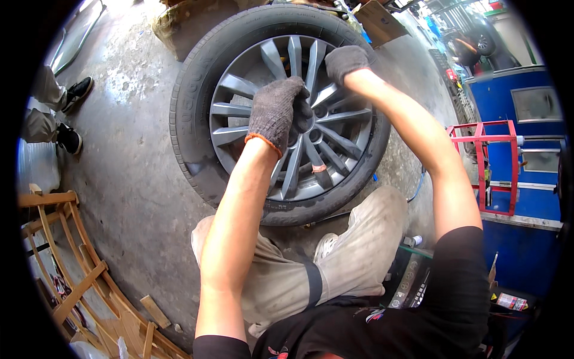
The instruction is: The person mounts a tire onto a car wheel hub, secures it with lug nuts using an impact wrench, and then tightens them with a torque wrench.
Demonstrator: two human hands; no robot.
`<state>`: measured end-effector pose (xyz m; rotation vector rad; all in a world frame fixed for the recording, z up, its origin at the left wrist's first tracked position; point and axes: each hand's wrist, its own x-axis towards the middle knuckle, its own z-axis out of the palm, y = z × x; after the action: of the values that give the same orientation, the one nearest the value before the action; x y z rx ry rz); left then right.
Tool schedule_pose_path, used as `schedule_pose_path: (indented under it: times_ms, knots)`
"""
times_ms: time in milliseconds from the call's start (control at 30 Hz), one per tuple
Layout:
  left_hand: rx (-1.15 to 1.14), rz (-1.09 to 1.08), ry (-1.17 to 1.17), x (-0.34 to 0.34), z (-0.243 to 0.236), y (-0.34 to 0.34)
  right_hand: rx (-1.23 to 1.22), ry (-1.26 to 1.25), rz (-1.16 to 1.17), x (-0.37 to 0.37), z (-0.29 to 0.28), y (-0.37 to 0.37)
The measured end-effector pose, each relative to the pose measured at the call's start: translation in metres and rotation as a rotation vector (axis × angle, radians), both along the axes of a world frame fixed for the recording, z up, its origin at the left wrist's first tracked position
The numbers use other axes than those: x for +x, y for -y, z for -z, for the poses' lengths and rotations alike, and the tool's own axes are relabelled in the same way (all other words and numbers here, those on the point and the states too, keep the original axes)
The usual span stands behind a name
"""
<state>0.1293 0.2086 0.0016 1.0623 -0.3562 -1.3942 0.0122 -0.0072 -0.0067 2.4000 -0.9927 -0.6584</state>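
A car wheel lies flat on the floor in front of me, a black tyre (194, 102) around a grey multi-spoke alloy rim (224, 109). My left hand (275, 113), in a dark knit glove with an orange cuff, is curled over the hub area. Its fingers are closed, and what they hold, if anything, is hidden. At the rim's upper right, my right hand (348, 61), also gloved, is closed beside the tyre. I cannot make out anything in it. A dark wrapped piece with a pinkish band (320, 169) lies along a lower spoke.
Wooden slatted framing (89, 281) stands at the lower left. Another person's shoes (70, 139) are at the left. A red metal frame (513, 167) stands before blue cabinets (514, 257) on the right. A cardboard box (379, 24) sits beyond the wheel. A thin blue hose (418, 184) runs near my right knee.
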Motion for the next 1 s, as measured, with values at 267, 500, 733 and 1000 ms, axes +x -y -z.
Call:
schedule_pose_path:
  times_ms: [267, 500, 733, 1000]
  knots:
    - [0.004, 0.004, 0.027, 0.001, -0.004, 0.001, -0.009, 0.028, -0.031, -0.001, 0.001, 0.000]
    - [0.000, 0.032, 0.027, -0.001, -0.001, 0.001, 0.036, 0.031, 0.032, 0.000, -0.008, -0.001]
    - [0.008, 0.039, 0.047, -0.004, -0.002, 0.001, 0.036, 0.115, 0.141, -0.001, -0.002, -0.002]
    - [-0.007, 0.039, 0.051, -0.002, -0.001, 0.001, 0.044, 0.122, 0.095, 0.004, -0.003, -0.004]
